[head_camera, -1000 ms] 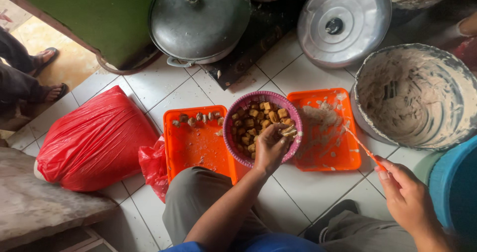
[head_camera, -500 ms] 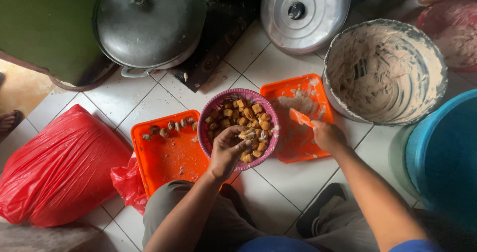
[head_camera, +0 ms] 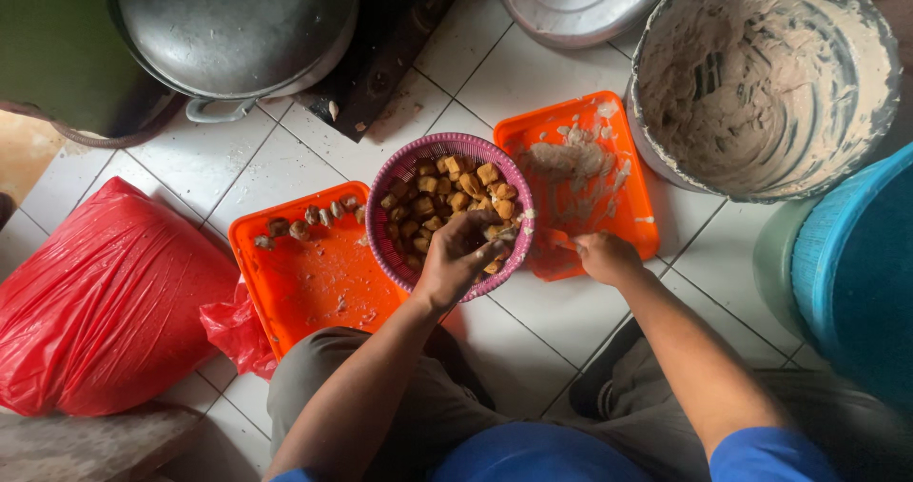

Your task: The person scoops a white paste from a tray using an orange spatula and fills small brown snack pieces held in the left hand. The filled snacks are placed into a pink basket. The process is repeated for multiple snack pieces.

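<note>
I had both bare forearms reaching forward from my lap, elbows bent over my knees; my left hand [head_camera: 456, 259] was turned palm down, fingers curled inward and pinched together at the tips; my right hand [head_camera: 604, 257] sat just beside it, knuckles up, fingers closed in a loose fist; the blue short sleeve showed on my right upper arm.

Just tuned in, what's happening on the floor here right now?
A person sits over white floor tiles and stuffs fried tofu cubes. The left hand is in the purple basket, holding a tofu piece. The right hand holds a small orange tool against it, over the right orange tray smeared with paste. A few finished pieces line the left orange tray. The grey paste tub stands to the right.
</note>
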Available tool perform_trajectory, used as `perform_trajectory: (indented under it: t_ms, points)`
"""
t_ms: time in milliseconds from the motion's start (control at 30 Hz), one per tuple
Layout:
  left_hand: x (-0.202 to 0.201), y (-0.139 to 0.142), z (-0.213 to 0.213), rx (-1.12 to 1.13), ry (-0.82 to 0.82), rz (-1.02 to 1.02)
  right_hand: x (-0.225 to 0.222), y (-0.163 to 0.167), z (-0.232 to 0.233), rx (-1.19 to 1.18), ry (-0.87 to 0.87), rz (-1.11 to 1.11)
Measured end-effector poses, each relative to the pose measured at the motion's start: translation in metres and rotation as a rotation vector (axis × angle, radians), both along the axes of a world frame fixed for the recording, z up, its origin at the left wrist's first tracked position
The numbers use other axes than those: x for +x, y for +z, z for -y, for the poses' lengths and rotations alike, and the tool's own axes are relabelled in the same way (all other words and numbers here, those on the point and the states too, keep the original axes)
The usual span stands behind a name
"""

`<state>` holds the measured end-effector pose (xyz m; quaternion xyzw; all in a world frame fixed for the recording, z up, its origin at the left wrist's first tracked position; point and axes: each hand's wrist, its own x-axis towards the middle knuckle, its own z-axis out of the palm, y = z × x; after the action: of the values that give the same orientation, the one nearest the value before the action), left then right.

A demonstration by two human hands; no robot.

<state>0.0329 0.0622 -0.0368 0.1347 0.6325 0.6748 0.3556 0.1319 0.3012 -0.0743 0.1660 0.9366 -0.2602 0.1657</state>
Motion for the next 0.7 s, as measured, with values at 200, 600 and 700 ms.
perform_trajectory:
  t_ms: [200,600,700]
  points:
    - [0.008,-0.004,0.001,-0.118,-0.019,-0.002,0.012,-0.001,-0.015,-0.656,-0.209,0.309]
    - [0.021,-0.006,-0.005,0.246,-0.042,0.182,0.095,0.081,-0.076,-0.714,-0.277,-0.102]
    - [0.029,-0.001,-0.003,0.362,-0.036,0.305,0.116,0.089,-0.039,-0.613,-0.317,-0.297]
